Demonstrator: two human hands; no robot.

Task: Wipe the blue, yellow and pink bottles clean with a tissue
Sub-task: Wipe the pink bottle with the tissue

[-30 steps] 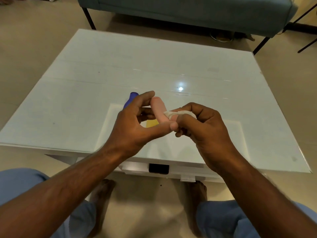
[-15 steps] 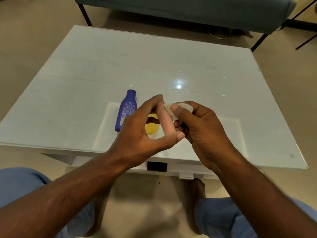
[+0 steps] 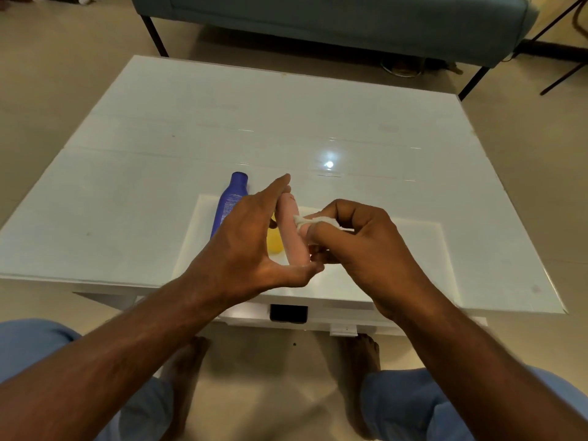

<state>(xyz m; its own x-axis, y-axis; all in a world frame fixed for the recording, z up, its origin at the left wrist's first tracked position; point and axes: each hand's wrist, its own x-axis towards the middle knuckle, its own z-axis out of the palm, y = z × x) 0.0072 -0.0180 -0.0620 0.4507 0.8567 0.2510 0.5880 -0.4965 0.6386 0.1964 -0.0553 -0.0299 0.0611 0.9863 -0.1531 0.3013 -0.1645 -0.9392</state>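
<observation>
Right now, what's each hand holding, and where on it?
Left hand holds the pink bottle end to end, forefinger on top, thumb under its base. Right hand pinches a tissue against the bottle's side.

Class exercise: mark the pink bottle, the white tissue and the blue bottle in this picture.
Slim pink plastic bottle (image 3: 294,240): head view, mid-body.
Crumpled white tissue (image 3: 304,219): head view, exposed wad against the pink bottle.
Dark blue plastic bottle (image 3: 229,202): head view, labelled body.
</observation>
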